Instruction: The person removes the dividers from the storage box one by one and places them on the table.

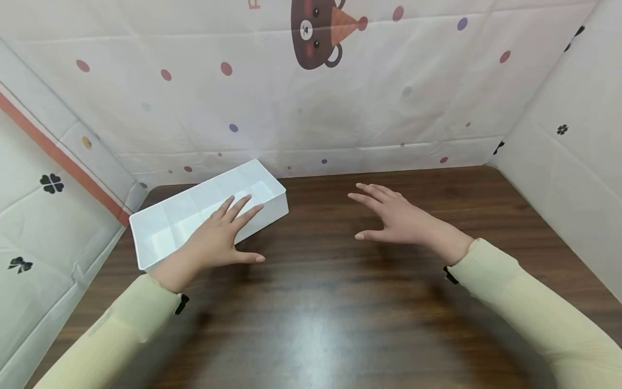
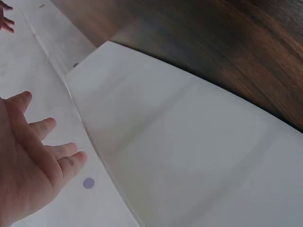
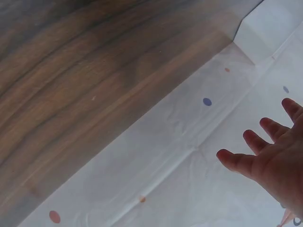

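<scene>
A long white plastic box with an open top and several compartments stands at an angle at the back left of the table. In the head view my left hand overlaps its front side, fingers spread and thumb out to the right. The left wrist view shows that hand with its palm bare, beside the white box. My right hand hovers over the table at the right, fingers stretched towards the left and nothing in them. In the right wrist view its fingers are spread apart.
The dark wooden table shines near its front. A white patterned sheet with dots and a bear hangs along the back edge. Similar sheets close off the left side and the right side.
</scene>
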A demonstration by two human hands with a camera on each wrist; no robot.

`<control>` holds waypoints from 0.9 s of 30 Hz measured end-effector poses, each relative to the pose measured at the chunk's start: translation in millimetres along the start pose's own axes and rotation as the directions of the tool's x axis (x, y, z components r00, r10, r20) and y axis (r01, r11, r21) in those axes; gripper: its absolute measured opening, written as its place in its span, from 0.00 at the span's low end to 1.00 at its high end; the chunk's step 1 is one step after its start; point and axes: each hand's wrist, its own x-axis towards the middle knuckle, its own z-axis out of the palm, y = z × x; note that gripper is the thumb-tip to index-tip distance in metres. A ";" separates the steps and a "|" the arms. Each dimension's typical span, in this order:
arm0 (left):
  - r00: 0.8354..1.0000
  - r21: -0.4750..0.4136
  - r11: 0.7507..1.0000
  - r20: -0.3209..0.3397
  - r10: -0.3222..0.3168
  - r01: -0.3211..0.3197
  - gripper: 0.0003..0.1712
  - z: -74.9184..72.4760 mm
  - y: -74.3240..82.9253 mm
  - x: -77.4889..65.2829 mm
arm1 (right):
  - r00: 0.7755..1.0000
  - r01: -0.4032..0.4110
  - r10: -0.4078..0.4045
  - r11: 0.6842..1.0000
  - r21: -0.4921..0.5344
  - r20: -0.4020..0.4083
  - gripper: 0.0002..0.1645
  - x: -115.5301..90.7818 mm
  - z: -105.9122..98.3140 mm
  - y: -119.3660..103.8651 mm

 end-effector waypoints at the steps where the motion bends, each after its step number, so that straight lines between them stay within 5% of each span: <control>1: 1.000 -0.002 1.000 -0.001 -0.008 0.008 0.61 -1.1 -1.3 -1.6 | 1.000 0.004 -0.004 1.000 0.004 -0.001 0.53 2.1 0.1 -0.8; 27: 0.978 0.032 0.981 -0.091 -0.187 0.190 0.61 -35.3 -51.6 -44.1 | 1.000 0.030 -0.030 0.998 -0.047 0.010 0.53 60.2 -9.4 -26.5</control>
